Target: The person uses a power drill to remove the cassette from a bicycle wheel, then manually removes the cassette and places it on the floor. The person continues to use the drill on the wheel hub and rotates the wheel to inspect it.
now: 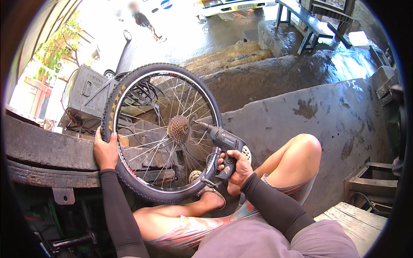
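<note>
A bicycle wheel [164, 198] with a black knobby tyre stands upright before me, near my feet. My left hand [106, 148] grips the tyre at its left side, thumb toward the rim. A rusty cassette of sprockets [177, 130] sits at the hub, facing right. In my right hand [241, 165] is a dark power drill [224, 139], my fingers wrapped round its handle. The drill points up and left, and a curved wire-like attachment [194, 122] at its chuck is close to the sprockets. Whether it touches them I cannot tell.
A worn workbench edge [47, 148] runs along the left, with a grey metal box [92, 90] behind it. Concrete steps [232, 60] rise beyond the wheel. A blue bench [305, 19] stands far right; a white wooden board [355, 225] lies near right. A person [144, 20] walks outside.
</note>
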The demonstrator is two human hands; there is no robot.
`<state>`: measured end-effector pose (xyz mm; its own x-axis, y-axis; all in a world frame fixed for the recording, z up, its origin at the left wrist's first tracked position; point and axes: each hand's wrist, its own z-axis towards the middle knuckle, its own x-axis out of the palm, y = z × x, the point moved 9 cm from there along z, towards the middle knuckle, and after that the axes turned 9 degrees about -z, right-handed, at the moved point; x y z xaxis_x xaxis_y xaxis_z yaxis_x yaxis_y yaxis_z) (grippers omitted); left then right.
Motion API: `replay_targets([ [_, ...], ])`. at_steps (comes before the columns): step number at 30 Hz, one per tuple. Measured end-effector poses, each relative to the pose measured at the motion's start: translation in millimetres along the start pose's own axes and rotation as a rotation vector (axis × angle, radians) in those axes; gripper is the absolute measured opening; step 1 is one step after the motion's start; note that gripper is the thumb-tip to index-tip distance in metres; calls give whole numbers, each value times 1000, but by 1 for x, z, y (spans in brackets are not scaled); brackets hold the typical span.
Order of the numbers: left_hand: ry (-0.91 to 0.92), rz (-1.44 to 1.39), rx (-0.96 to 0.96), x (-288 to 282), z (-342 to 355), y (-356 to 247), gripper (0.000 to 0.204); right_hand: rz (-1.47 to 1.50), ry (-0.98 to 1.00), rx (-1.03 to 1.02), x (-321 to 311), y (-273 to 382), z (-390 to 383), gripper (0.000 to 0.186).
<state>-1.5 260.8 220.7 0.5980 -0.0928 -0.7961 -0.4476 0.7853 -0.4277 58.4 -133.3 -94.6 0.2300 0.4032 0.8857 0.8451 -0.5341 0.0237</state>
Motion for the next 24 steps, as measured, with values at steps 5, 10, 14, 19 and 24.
replay_targets([
  [5,-3,-9,44,-1,0,3,60,-37,-28,-5,6,-2,-1,19],
  [10,-12,-30,39,0,0,4,60,-7,-40,-17,2,2,-1,21],
  [14,26,-27,21,4,-2,0,61,7,4,-38,3,5,-1,26],
  [19,36,-3,39,-1,1,6,62,-112,-98,-259,48,44,-33,31],
  [24,55,58,52,-1,2,20,65,-410,-288,-504,50,81,-54,30],
])
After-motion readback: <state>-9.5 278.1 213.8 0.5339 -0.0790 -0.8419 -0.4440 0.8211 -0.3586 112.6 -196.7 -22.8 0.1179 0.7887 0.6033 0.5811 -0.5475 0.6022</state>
